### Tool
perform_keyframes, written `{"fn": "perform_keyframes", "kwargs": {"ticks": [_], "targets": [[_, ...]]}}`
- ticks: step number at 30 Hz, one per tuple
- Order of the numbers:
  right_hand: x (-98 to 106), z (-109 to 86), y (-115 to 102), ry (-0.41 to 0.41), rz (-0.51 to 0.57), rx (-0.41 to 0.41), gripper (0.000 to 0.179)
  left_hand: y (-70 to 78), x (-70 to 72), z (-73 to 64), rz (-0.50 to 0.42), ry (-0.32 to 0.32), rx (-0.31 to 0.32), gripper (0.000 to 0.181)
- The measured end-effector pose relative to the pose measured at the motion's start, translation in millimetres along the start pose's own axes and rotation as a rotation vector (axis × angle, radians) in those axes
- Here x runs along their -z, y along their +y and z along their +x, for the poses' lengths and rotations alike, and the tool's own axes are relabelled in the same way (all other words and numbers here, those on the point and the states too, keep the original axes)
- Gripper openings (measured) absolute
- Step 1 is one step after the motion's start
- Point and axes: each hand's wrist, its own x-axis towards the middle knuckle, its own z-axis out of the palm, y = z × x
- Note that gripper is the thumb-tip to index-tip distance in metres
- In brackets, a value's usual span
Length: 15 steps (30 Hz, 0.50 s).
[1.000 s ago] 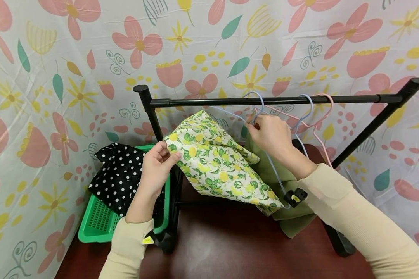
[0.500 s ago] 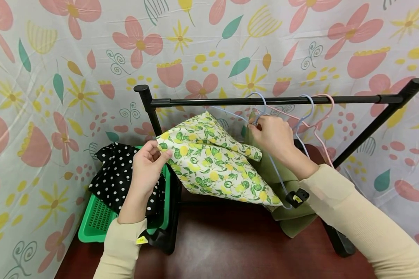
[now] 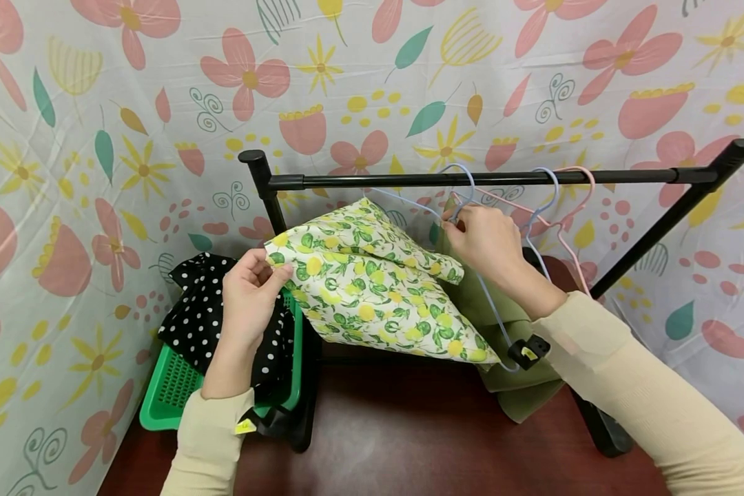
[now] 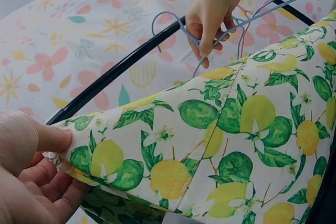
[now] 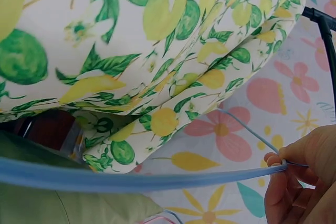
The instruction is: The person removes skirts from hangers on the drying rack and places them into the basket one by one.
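Across the middle of the head frame, the lemon cloth [image 3: 372, 303] hangs between the 2 hands, its long axis sloping from a corner at centre left down to a tip right of centre. At centre left, the left hand [image 3: 248, 296] pinches that raised corner between thumb and fingers. Right of centre, just below the rail [image 3: 372, 181], the right hand [image 3: 486, 241] is clamped on the neck of the blue hanger [image 5: 131, 181], whose hook appears to loop over the bar. The 2 hands are well apart, and the left is the nearer to the lemon cloth, being the only 1 that grips it.

The relation that seems to matter most is how the blue hanger lies to the lemon cloth. Its 2 arms spread along much the same slope: 1 runs to the upper left and is lost at the cloth's top peak, the other drops to the lower right, ending close by the tip. Whether the upper-left arm sits inside the fabric or only behind it, I cannot tell.

Behind the blue hanger, a green cloth [image 3: 523, 396] hangs toward the desk [image 3: 409, 427]. At lower left, beyond the left wrist, a black cloth [image 3: 189, 324] lies in the basket [image 3: 167, 421].
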Motion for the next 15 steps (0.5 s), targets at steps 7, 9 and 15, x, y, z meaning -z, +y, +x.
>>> {"fn": "perform_keyframes", "kwargs": {"ticks": [7,9,15], "targets": [[1,0.3,0,-0.017,0.004,-0.016,0.046,3.2,4.8,2.4,-0.017,0.032,-0.014,0.013],[1,0.3,-1,-0.018,0.005,-0.017,0.046,4.8,6.2,3.3,-0.016,0.036,-0.025,0.012],[0,0.2,0,-0.004,0.004,-0.009,0.046,10.4,11.5,3.6,0.012,0.068,-0.054,0.010]]}}
